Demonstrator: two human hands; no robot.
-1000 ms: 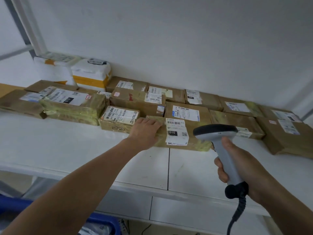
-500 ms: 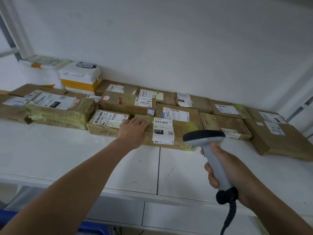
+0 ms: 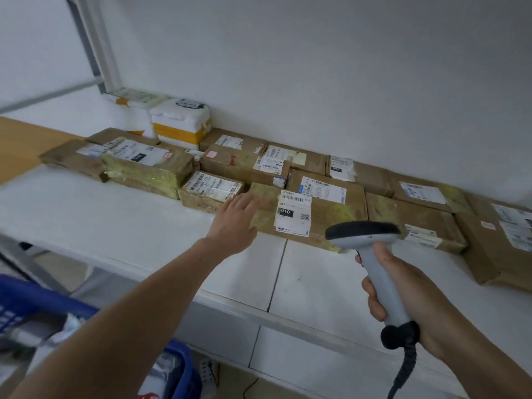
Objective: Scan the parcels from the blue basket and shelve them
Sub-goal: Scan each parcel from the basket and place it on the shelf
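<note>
Brown cardboard parcel (image 3: 325, 214) with a white "010" label lies flat on the white shelf (image 3: 115, 226), front row, between a small labelled box (image 3: 210, 191) on its left and a taped carton (image 3: 414, 220) on its right. Left grip (image 3: 236, 223) spread, fingers straight, palm down, fingertips over the parcel's yellow-taped left end; blurred, contact unclear. Right grip (image 3: 403, 295) curled round the grey handle of the barcode scanner (image 3: 377, 272), black head toward the parcel, coiled black cable hanging below the fist. More brown parcels in rows behind, against the wall. Two white foam boxes (image 3: 178, 125) with yellow tape at back left. Blue basket (image 3: 37, 300) lower left, below the shelf edge, pale bags inside.
</note>
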